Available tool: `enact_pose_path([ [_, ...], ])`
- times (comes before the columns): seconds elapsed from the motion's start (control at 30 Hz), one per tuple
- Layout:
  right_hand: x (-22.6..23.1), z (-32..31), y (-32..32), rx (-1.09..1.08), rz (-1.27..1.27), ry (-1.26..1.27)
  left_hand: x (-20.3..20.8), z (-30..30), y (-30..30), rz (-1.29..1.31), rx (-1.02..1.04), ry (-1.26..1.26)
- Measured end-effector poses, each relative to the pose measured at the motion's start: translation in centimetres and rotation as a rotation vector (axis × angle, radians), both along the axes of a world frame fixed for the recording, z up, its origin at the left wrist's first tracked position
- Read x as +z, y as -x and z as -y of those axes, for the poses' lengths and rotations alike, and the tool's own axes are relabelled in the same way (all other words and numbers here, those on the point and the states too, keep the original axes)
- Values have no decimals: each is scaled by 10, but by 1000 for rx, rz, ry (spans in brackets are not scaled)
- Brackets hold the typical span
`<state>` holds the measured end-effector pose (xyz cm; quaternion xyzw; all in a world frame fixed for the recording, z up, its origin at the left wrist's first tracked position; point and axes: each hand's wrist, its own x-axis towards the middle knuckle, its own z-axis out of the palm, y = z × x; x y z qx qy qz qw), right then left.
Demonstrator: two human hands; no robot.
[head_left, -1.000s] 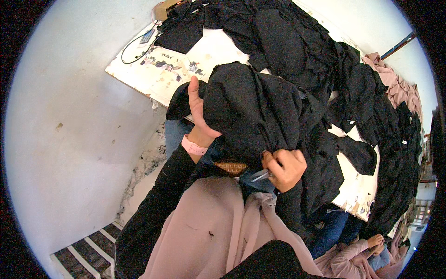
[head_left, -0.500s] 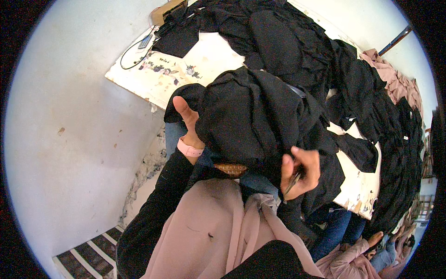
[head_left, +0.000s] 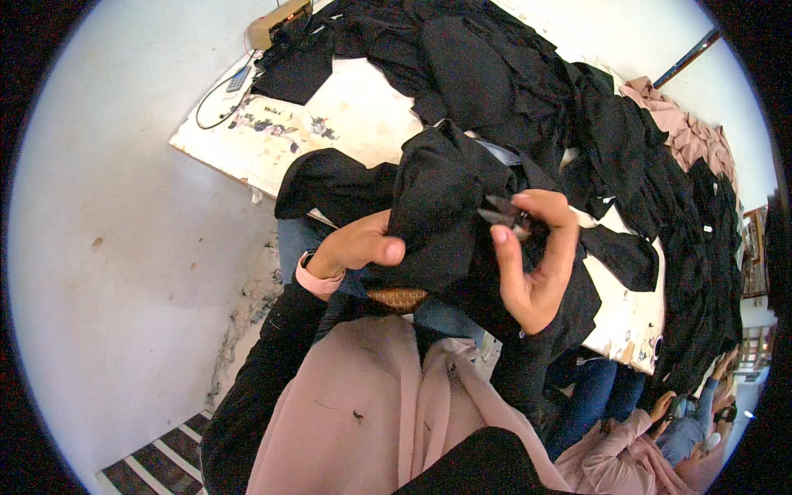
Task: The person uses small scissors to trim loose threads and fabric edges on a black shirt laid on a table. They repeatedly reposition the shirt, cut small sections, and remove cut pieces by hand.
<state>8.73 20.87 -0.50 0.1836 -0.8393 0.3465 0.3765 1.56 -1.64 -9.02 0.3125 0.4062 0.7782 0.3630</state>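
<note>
A bunched black garment [head_left: 437, 227] hangs over the near edge of the table in front of me. My left hand [head_left: 359, 245], with a pink band at the wrist, grips its left side; the thumb lies on top and the fingers are hidden beneath the cloth. To the right, my right hand [head_left: 546, 264] is curled around small thread snips [head_left: 498, 211]. Their dark blades are apart and point left over the garment, partly blurred. I cannot tell whether they touch the cloth. A woven tan surface [head_left: 396, 298] shows below the garment.
Heaps of black cloth [head_left: 487, 74] cover much of the white table [head_left: 375, 103], with pink cloth [head_left: 689, 132] at the far right. A small box [head_left: 276, 23], a cable and a keypad device [head_left: 238, 79] are at the far left corner. Other people [head_left: 615, 454] sit at lower right.
My left hand has gone from a raised thumb to a grip on the garment. My right hand has risen, and the snips have swung from pointing downward to pointing left over the cloth.
</note>
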Motion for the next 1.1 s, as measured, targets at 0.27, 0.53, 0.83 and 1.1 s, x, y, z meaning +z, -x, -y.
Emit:
enact_pose_path([
  [0.27, 29, -25, 20, 114, -160, -404, 0, -16, 5, 132, -83, 67],
  [0.53, 25, -34, 22, 171, -137, -376, -3, -17, 8, 103, -128, 63],
  [0.83, 24, -29, 21, 195, -108, -420, -7, -19, 8, 171, -137, 27],
  [1.1, 7, -35, 20, 228, -75, -41, -22, -17, 10, 422, 119, -121],
])
